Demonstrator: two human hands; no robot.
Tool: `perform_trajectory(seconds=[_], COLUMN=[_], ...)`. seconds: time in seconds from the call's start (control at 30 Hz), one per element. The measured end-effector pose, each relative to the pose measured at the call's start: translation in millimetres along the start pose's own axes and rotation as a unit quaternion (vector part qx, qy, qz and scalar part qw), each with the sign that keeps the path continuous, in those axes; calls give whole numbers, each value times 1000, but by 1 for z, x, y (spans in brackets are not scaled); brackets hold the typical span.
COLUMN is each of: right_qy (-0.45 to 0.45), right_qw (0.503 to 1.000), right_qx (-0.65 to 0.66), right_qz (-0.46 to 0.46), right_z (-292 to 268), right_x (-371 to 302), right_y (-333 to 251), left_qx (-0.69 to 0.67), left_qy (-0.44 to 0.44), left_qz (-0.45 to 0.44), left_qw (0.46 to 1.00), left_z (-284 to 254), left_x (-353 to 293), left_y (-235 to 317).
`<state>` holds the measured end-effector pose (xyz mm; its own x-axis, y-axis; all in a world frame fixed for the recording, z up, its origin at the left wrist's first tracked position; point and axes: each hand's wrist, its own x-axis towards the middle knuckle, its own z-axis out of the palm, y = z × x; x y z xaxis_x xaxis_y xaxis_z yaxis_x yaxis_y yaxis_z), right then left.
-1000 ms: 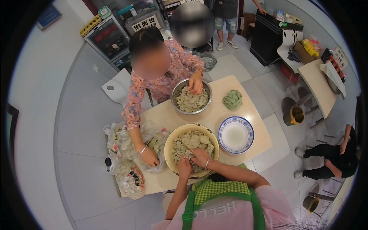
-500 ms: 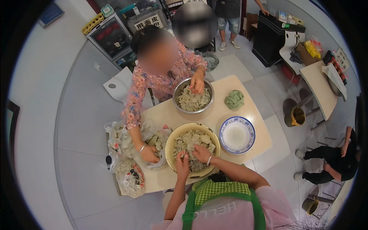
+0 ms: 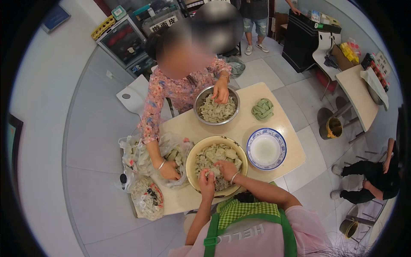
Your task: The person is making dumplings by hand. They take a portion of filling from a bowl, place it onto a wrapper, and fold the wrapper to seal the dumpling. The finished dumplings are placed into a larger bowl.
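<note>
A yellow enamel basin with a dark-chipped rim stands at the table's near edge, filled with soft, pale grey-green food pieces. Over its near part, my left hand has its fingers pinched together. Close beside it, my right hand, with a bracelet at the wrist, is also closed. Between the two hands shows a small pale food piece, which both seem to grip; its exact kind is unclear.
Across the table, a co-worker has one hand over a steel bowl of similar pieces and the other at clear plastic bags. A blue-and-white bowl of pale liquid and a green cloth lie to the right.
My fingers have shifted slightly, and the pale piece between them shows more plainly. The co-worker's head has moved right; their hands stay nearly in place.
</note>
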<state>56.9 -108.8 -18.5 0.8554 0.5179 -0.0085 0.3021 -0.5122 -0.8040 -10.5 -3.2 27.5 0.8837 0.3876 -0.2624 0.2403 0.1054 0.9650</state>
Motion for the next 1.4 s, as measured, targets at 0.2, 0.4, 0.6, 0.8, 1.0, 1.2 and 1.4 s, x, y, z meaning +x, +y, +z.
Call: perform_trajectory(seconds=[0.2,0.4,0.6,0.8,1.0,1.2,1.4], right_qy=[-142,-90,19,5,-42,26,-17], right_qw=[904,989,996,980,941,997,996], right_qx=[373,117,85,188,336,65,66], right_qz=[150,28,19,69,23,-20,54], right_z=[-21,-17,2,-9,-2,-10,-16], right_x=[7,6,5,8,1,1,9], right_y=[-26,-28,-3,-8,-18,-21,-12], left_qx=[-11,216,109,130,85,107,-139], left_qy=[82,77,49,-25,31,20,31], left_qz=[-51,90,27,39,14,29,-195], left_qw=[995,969,993,990,996,994,970], left_z=[-14,-21,-11,-5,-10,-11,2], left_x=[12,17,3,3,14,13,6], left_y=[-29,-49,-25,-8,-18,-23,11])
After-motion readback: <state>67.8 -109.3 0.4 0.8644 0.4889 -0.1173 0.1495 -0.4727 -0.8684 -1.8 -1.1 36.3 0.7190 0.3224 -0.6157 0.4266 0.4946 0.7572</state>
